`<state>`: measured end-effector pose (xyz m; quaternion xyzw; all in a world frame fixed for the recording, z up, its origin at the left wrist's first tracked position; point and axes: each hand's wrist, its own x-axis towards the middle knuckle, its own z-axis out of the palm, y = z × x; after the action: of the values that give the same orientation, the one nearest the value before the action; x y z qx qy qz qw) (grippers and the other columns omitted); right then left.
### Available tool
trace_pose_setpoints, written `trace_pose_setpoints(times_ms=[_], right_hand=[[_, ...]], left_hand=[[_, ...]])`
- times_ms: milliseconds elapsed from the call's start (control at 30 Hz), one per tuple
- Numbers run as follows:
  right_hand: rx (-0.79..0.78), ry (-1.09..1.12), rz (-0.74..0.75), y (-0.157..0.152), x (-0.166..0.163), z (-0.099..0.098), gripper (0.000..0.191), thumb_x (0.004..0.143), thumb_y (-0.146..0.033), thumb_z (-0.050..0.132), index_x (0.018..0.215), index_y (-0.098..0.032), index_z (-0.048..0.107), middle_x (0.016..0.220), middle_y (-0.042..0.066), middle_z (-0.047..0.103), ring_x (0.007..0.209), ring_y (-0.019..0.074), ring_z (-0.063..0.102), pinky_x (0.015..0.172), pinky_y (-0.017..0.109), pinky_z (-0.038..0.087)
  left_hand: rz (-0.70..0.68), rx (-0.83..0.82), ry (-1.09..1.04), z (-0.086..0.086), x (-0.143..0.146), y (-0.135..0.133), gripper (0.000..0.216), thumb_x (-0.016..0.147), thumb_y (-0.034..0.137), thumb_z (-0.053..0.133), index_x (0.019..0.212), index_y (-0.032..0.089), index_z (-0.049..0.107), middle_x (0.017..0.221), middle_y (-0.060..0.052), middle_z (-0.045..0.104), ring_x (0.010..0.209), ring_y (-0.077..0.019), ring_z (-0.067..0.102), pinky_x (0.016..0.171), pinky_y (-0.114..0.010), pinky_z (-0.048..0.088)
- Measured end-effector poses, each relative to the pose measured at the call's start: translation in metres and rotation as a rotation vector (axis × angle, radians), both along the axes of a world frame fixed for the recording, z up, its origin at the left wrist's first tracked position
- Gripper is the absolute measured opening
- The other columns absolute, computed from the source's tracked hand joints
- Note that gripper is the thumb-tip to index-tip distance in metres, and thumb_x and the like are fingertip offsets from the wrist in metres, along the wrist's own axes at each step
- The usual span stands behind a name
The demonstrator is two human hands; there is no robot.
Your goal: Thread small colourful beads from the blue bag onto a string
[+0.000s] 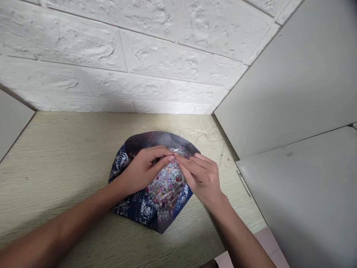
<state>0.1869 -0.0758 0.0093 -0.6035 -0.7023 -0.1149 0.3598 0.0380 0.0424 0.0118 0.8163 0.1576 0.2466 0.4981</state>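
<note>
Plainly, the biggest thing in view is the white brick-patterned wall (150, 52), with a pale grey panel (301, 93) standing along the right side. Below them spreads the desk (69, 141), pale and faintly streaked. On it, near the middle, sits a dark blue bag (128, 210) with white roses, its mouth open upward; whether it is a true bag or a folded cloth, I cannot tell. A heap of beads (164, 190), mostly clear and white with some pink and red, fills it.

Over that heap the two hands meet. The left hand (143, 167) has thumb and forefinger pinched together, and the right hand (203, 175) closes its fingertips against them; whatever lies between is too small to make out. Fine loose strands (206, 134) lie on the desk just beyond the bag's far right edge.

For work this fine, a light, steady pinch seems best, with both wrists low and the fingertips close to each other. Staying above the heap makes sense, since a dropped piece would land among the beads. Care is wise around the strands too, which could snag on a sleeve or finger.
</note>
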Motion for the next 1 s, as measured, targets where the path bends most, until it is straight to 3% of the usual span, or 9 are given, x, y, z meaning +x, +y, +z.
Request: trace_pose_setpoints(times_ms=[767,900,1000], right_hand=[[0.033,0.011,0.026,-0.0002,-0.001,-0.0002,0.021,0.087,-0.008,0.057,0.105,-0.015,0.064,0.075,0.001,0.071,0.057,0.0107,0.051,0.053,0.027,0.043],[0.001,0.048,-0.029,0.0012,-0.0045,0.0039,0.013,0.085,-0.013,0.059,0.096,-0.016,0.064,0.071,0.001,0.066,0.059,0.0123,0.051,0.055,0.027,0.044],[-0.033,0.086,-0.11,0.0022,-0.0068,0.0071,0.005,0.082,-0.017,0.059,0.086,-0.017,0.063,0.081,0.006,0.063,0.076,0.0172,0.056,0.063,0.03,0.048]], left_hand=[[-0.032,-0.078,0.07,0.0027,-0.0001,-0.0004,0.02,0.094,0.03,0.047,0.08,0.017,0.054,0.074,0.004,0.054,0.07,-0.009,0.048,0.063,-0.021,0.038],[-0.04,-0.172,0.018,0.0038,-0.0029,-0.0025,0.018,0.095,0.029,0.044,0.083,0.019,0.05,0.069,0.003,0.054,0.065,-0.0097,0.05,0.06,-0.023,0.041],[-0.066,-0.302,-0.133,0.0034,-0.0034,-0.0039,0.017,0.097,0.028,0.038,0.084,0.02,0.045,0.068,0.003,0.061,0.061,-0.0109,0.056,0.06,-0.025,0.045]])
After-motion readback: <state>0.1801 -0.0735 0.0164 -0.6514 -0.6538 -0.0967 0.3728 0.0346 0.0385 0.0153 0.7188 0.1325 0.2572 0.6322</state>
